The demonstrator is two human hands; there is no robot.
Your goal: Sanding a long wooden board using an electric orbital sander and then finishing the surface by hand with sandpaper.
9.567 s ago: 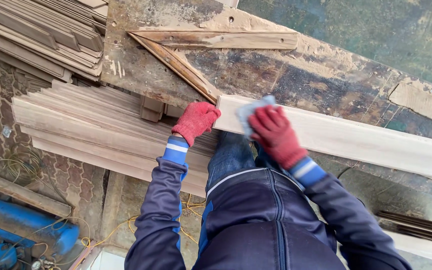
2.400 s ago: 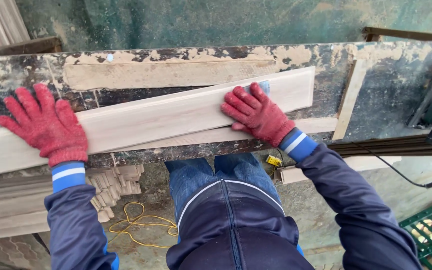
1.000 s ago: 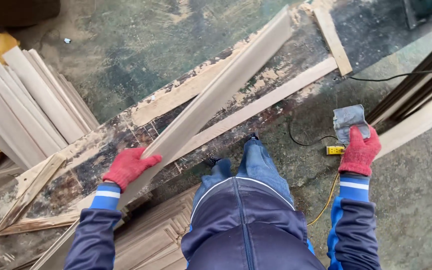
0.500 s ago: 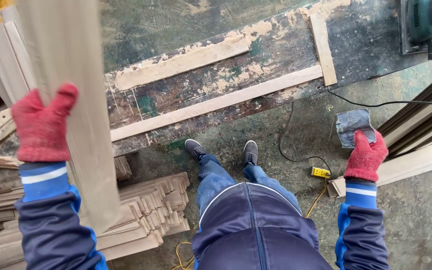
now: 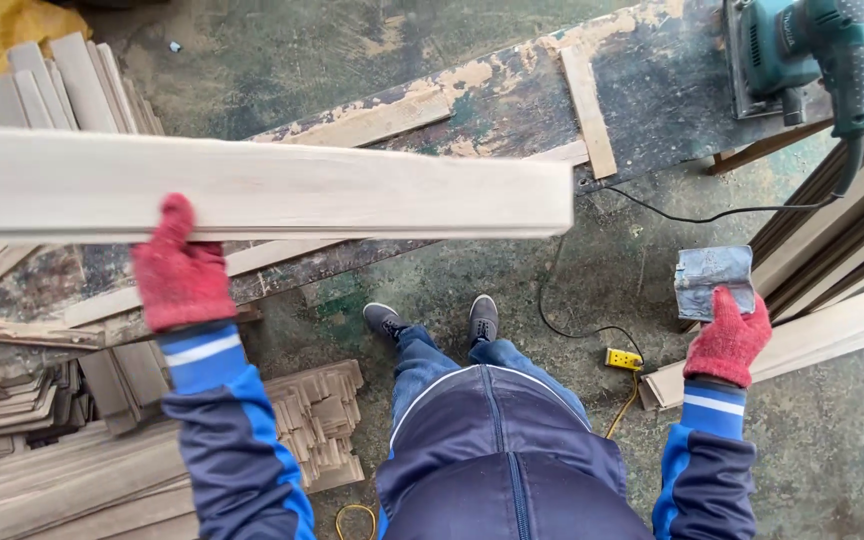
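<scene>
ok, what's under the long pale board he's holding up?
Under the long pale board, held by the left hand, the worn workbench and its nailed strips show at the edges. The bench top directly beneath is covered.

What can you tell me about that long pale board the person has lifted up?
The board is a long, flat strip of pale, bare wood, smooth-faced with a squared right end. It is held level across the view, lifted clear above the worn workbench. Its left end runs out of the picture. Only the left hand, in a red knit glove, grips it, along its near edge.
</scene>
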